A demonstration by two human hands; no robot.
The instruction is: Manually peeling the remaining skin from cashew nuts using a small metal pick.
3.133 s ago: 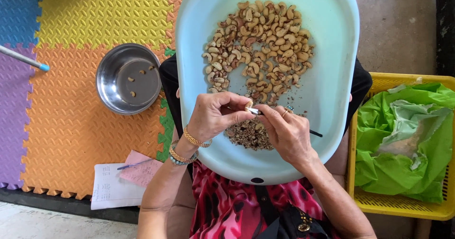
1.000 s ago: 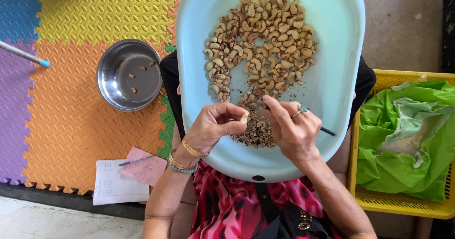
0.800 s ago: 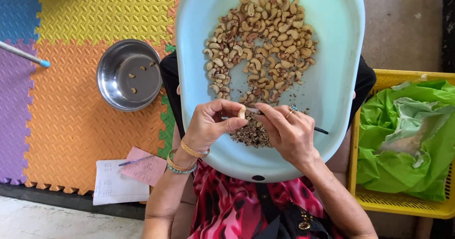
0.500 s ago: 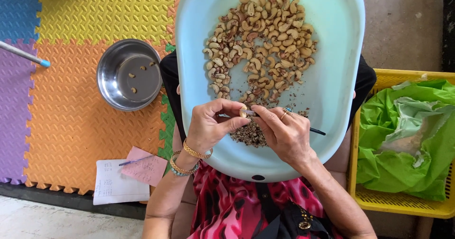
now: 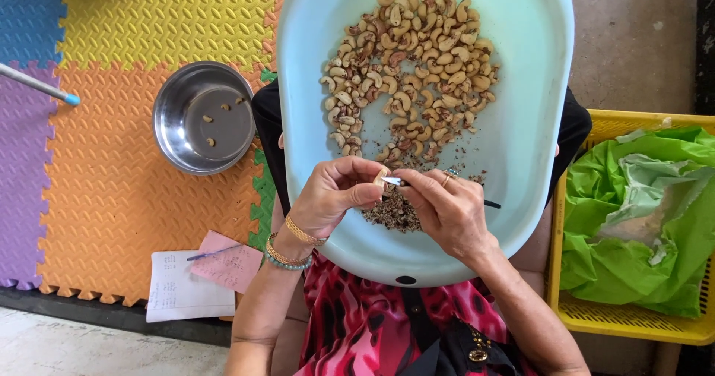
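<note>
Cashew (image 5: 382,175) in left hand (image 5: 335,195), knife (image 5: 439,191) in right hand (image 5: 447,210)

The floor is covered on one side with interlocking foam mats (image 5: 134,26) in yellow, orange, blue and purple. Beyond them, bare grey concrete floor (image 5: 633,40) shows in even daylight. A round steel bowl (image 5: 202,118) sits on the orange mat, paper sheets (image 5: 182,286) lie at the mat's edge, and a yellow plastic basket (image 5: 633,324) holds a crumpled green bag (image 5: 640,219).
</note>
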